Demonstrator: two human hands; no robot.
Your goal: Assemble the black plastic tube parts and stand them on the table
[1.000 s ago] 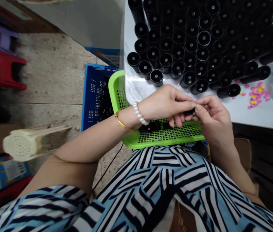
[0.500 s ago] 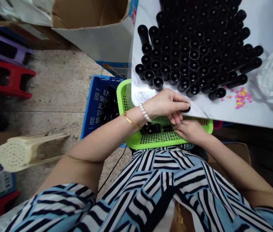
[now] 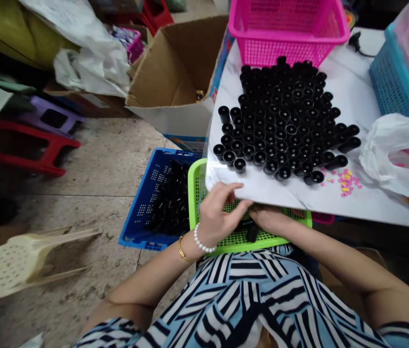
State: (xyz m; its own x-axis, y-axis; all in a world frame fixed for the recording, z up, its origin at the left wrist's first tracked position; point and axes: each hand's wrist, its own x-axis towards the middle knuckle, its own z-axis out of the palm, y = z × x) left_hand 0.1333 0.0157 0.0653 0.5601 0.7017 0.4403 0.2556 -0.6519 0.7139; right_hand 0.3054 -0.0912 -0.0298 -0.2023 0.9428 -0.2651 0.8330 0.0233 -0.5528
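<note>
My left hand (image 3: pixel 216 215), with a pearl bracelet and a gold bangle at the wrist, is over the green basket (image 3: pixel 192 193) by the table's front edge. Its thumb and forefinger are spread, and nothing shows between them. Inside the basket, my right hand (image 3: pixel 271 220) reaches in from the right, close to the left thumb. Its fingertips are among short black tubes (image 3: pixel 251 233), partly hidden, so a grip cannot be made out. Many black tubes (image 3: pixel 280 145) stand packed on the white table (image 3: pixel 262 190), some of them leaning on the right side.
Small pink and yellow pieces (image 3: pixel 348 182) lie near a white plastic bag (image 3: pixel 389 150). Behind the tubes stands a pink basket (image 3: pixel 291 41). A blue crate (image 3: pixel 132 220) of black parts is on the floor, beside an open cardboard box (image 3: pixel 175 113). A cream stool (image 3: pixel 12 263) lies left.
My left hand has drawn back left from the table edge, and the black piece at its fingertips is no longer seen there. The view has tilted up, showing the pink basket.
</note>
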